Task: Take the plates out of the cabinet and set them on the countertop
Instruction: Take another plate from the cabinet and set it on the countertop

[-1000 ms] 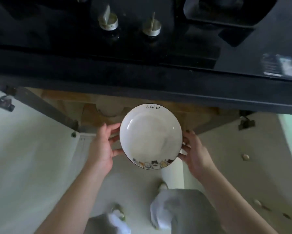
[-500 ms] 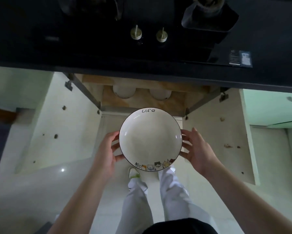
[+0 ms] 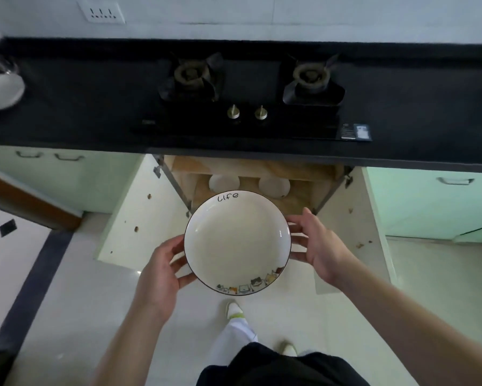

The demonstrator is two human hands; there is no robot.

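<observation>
One white plate (image 3: 235,240), dark-rimmed, with the word "Life" at its far edge and a row of small cartoon cats along its near edge, is held level in the air between two hands, in front of the open cabinet (image 3: 245,188) and below the edge of the black counter (image 3: 67,118); the left hand (image 3: 162,274) grips the plate's left rim, fingers curled under it and thumb near the lower edge; the right hand (image 3: 318,243) holds the right rim, fingers spread and reaching beneath the plate; two more white dishes (image 3: 224,183) sit side by side on the wooden shelf inside the cabinet, partly hidden behind the held plate; the cabinet's two doors (image 3: 139,215) stand swung open, one to each side; on the counter lies a black gas hob (image 3: 251,107) with two burners and two round brass-coloured knobs (image 3: 233,112) between them; a white rounded vessel (image 3: 0,90) rests at the counter's far left, cut off by the frame; one wall socket (image 3: 102,13) shows on the pale wall above; pale green cupboard fronts (image 3: 429,201) flank the open cabinet; below, two feet in light shoes (image 3: 234,309) stand on the pale tiled floor (image 3: 67,302).
</observation>
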